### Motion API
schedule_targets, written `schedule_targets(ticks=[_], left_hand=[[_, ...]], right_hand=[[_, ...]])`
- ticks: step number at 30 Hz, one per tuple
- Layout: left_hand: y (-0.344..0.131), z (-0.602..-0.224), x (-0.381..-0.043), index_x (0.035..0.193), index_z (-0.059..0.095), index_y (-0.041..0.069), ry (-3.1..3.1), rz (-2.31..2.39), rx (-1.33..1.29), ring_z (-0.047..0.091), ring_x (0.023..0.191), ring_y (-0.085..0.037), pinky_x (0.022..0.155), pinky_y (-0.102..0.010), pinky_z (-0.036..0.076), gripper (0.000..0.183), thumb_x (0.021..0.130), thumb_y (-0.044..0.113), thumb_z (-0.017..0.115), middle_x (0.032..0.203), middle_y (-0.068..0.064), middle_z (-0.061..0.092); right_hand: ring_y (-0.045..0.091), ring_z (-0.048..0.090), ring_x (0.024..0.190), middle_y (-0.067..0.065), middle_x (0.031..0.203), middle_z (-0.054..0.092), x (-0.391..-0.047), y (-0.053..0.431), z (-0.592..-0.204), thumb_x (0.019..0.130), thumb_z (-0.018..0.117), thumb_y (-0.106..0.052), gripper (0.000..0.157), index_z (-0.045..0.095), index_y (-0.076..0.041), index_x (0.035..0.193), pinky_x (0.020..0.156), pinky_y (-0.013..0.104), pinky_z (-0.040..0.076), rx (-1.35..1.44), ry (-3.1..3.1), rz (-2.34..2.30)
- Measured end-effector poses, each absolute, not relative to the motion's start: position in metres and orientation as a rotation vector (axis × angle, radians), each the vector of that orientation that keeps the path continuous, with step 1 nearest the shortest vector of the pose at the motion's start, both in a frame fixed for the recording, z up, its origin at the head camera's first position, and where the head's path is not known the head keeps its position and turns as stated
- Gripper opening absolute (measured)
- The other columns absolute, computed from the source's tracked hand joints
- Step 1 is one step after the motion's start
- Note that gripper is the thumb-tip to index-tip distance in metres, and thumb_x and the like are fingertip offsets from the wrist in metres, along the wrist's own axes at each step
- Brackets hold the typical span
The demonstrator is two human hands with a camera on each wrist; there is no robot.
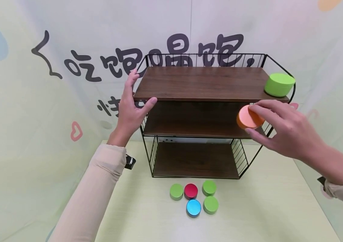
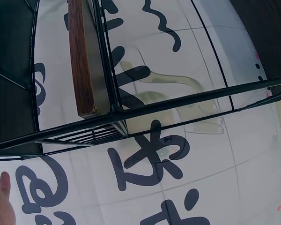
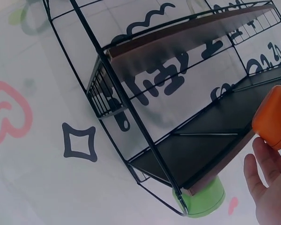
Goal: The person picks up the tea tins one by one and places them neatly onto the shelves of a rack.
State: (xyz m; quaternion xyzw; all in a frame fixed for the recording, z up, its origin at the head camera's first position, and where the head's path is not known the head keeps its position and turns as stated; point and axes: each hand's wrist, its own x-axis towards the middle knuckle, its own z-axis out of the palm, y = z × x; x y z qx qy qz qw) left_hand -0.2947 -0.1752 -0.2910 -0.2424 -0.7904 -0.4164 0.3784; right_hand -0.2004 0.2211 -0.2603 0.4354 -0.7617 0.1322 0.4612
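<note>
My right hand pinches an orange round container between fingers and thumb, in front of the middle level of a three-tier wire rack with dark wooden boards. The same orange container shows at the right edge of the right wrist view. A green round container stands at the right front corner of the top board. At the rack's upper left corner is my left hand, its fingers pointing up and its thumb stretched along the top board's front edge. Only a bit of it shows in the left wrist view.
On the pale table in front of the rack stand several small round containers: a red one, a blue one and green ones. Black wire railings edge the rack. A printed cloth hangs behind and beside it.
</note>
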Motion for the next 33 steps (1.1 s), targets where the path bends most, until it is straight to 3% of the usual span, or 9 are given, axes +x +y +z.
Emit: schedule_targets(ticks=[7, 20, 31, 33], left_hand=[[-0.175, -0.290, -0.293, 0.148, 0.036, 0.010, -2.019, -1.067, -0.622, 0.026, 0.145, -0.004, 0.117, -0.032, 0.022, 0.075, 0.087, 0.032, 0.073, 0.160, -0.003, 0.032], [-0.175, -0.291, -0.292, 0.147, 0.037, 0.006, -2.009, -1.060, -0.625, 0.026, 0.145, -0.006, 0.117, -0.034, 0.023, 0.076, 0.086, 0.034, 0.073, 0.160, 0.001, 0.033], [-0.174, -0.290, -0.293, 0.148, 0.036, 0.008, -2.031, -1.061, -0.617, 0.025, 0.146, -0.004, 0.117, -0.033, 0.022, 0.076, 0.087, 0.035, 0.072, 0.161, 0.004, 0.031], [-0.174, -0.290, -0.293, 0.149, 0.036, 0.008, -2.033, -1.061, -0.610, 0.025, 0.146, -0.004, 0.117, -0.033, 0.022, 0.077, 0.087, 0.035, 0.072, 0.161, 0.005, 0.031]], right_hand=[[0.035, 0.060, 0.077, 0.023, 0.101, 0.067, -0.204, 0.222, -0.247, 0.097, 0.053, -0.050, 0.059, 0.069, 0.005, 0.108, 0.057, 0.051, 0.048, 1.022, -1.874, 0.345], [0.034, 0.060, 0.088, 0.022, 0.105, 0.065, -0.216, 0.225, -0.230, 0.095, 0.052, -0.049, 0.060, 0.068, 0.006, 0.113, 0.060, 0.029, 0.037, 0.960, -1.931, 0.360], [0.035, 0.061, 0.085, 0.024, 0.102, 0.065, -0.224, 0.228, -0.226, 0.093, 0.052, -0.058, 0.069, 0.068, 0.006, 0.113, 0.059, 0.048, 0.047, 0.897, -1.962, 0.367], [0.035, 0.062, 0.086, 0.023, 0.101, 0.066, -0.227, 0.228, -0.225, 0.092, 0.052, -0.059, 0.069, 0.069, 0.005, 0.113, 0.063, 0.043, 0.050, 0.884, -1.969, 0.372]])
